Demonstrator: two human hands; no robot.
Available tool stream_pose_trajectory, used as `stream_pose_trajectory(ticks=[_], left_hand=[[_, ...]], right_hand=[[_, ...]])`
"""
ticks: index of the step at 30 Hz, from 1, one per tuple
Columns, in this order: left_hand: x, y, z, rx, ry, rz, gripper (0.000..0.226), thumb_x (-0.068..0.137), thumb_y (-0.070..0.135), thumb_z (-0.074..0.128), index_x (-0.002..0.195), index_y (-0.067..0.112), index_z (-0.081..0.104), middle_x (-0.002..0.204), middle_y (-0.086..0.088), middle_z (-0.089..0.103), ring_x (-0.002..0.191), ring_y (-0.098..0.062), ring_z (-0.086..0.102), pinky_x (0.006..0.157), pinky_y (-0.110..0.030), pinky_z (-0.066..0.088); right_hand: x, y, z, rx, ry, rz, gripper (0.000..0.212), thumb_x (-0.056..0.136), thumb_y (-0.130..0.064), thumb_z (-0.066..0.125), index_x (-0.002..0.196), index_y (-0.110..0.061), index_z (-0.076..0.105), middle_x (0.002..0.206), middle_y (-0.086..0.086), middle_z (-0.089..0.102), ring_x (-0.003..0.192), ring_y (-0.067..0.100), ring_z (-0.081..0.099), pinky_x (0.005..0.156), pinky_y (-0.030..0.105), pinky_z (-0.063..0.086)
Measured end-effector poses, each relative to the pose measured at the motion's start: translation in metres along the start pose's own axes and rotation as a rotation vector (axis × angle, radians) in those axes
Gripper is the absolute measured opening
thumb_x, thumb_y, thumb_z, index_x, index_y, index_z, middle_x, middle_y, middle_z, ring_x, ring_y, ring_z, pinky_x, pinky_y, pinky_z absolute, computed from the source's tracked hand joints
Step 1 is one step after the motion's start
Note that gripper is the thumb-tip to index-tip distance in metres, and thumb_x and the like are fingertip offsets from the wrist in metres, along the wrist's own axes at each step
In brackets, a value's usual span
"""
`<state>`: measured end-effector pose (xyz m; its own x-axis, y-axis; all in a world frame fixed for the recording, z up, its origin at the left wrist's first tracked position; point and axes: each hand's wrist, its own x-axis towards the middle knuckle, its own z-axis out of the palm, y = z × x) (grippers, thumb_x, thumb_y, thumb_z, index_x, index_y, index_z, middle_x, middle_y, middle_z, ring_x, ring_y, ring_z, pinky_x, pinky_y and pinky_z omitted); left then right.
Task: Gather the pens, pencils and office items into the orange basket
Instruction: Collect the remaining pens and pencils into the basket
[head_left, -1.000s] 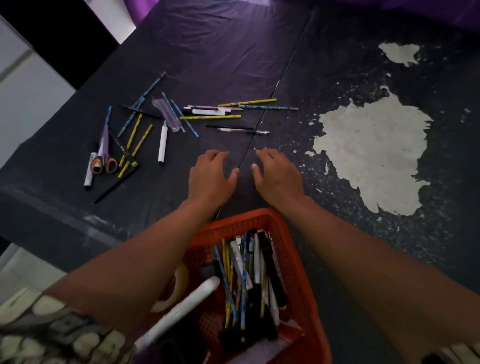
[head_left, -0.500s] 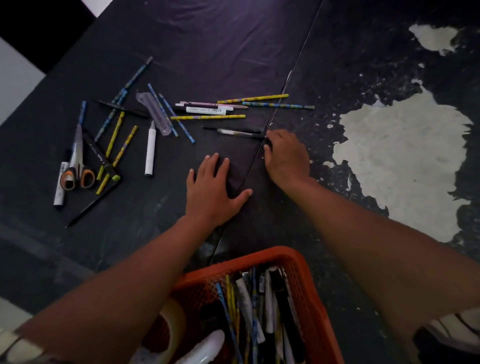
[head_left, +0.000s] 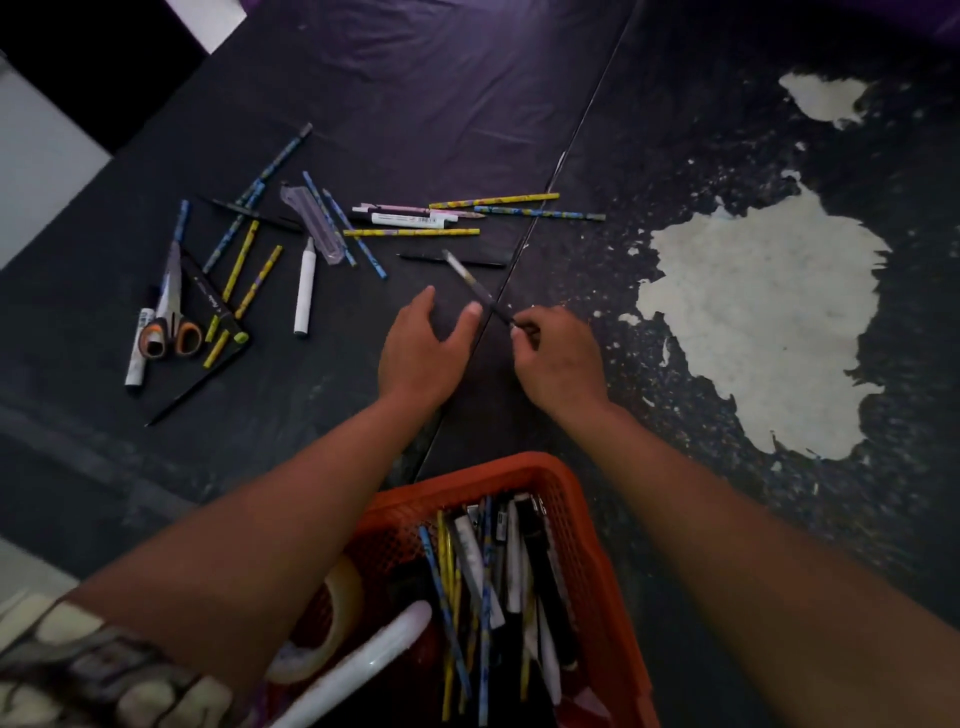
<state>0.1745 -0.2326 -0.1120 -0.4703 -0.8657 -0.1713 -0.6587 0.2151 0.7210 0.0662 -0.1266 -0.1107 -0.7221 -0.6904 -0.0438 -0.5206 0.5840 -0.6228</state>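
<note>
My right hand pinches one end of a dark pen that slants up and left off the table. My left hand lies just left of it, thumb spread, fingers relaxed on the black table. The orange basket stands at the near edge between my forearms, holding several pens, pencils and a tape roll. Loose items lie beyond: yellow and blue pencils, a white marker, orange-handled scissors, a clear case and a black pen.
The table top is black with a seam running from the far middle towards the basket. On the right, large patches of worn pale surface show through. A white floor area lies past the table's left edge.
My right hand took hold of the dark pen by its right end and pulled back towards me, lifting it. My left hand moved a little forward and stayed flat on the table.
</note>
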Motion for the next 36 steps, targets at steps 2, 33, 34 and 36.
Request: stream_pose_trajectory(ticks=[2, 33, 34, 36], left_hand=[[-0.004, 0.016, -0.003, -0.211, 0.046, -0.128, 0.069, 0.089, 0.057, 0.060, 0.143, 0.016, 0.048, 0.113, 0.001, 0.070, 0.114, -0.021, 0.063, 0.103, -0.039, 0.045], [-0.209, -0.004, -0.040, 0.175, 0.114, 0.163, 0.018, 0.089, 0.042, 0.063, 0.099, 0.027, 0.064, 0.082, 0.011, 0.070, 0.080, -0.017, 0.068, 0.066, -0.036, 0.055], [-0.203, -0.001, -0.044, 0.190, 0.137, 0.193, 0.018, 0.089, 0.042, 0.063, 0.098, 0.027, 0.066, 0.083, 0.011, 0.070, 0.080, -0.016, 0.068, 0.065, -0.036, 0.055], [-0.188, 0.005, -0.051, 0.212, 0.168, 0.248, 0.017, 0.089, 0.042, 0.062, 0.096, 0.027, 0.067, 0.083, 0.011, 0.070, 0.080, -0.015, 0.068, 0.066, -0.037, 0.056]], right_hand=[[-0.018, -0.006, -0.009, 0.058, -0.007, -0.029, 0.019, 0.092, -0.023, 0.060, 0.106, -0.016, 0.072, 0.098, 0.005, 0.066, 0.091, 0.024, 0.064, 0.083, 0.039, 0.053], [-0.164, -0.001, -0.043, -0.052, -0.158, -0.174, 0.046, 0.104, -0.033, 0.040, 0.145, -0.014, 0.045, 0.144, 0.000, 0.045, 0.127, 0.019, 0.048, 0.100, 0.037, 0.044], [-0.162, -0.003, -0.043, -0.068, -0.152, -0.178, 0.046, 0.103, -0.034, 0.041, 0.145, -0.015, 0.045, 0.144, -0.001, 0.046, 0.126, 0.019, 0.048, 0.100, 0.037, 0.044], [-0.156, -0.005, -0.041, -0.111, -0.130, -0.208, 0.046, 0.103, -0.035, 0.042, 0.144, -0.015, 0.047, 0.143, 0.000, 0.048, 0.127, 0.020, 0.049, 0.100, 0.037, 0.043]])
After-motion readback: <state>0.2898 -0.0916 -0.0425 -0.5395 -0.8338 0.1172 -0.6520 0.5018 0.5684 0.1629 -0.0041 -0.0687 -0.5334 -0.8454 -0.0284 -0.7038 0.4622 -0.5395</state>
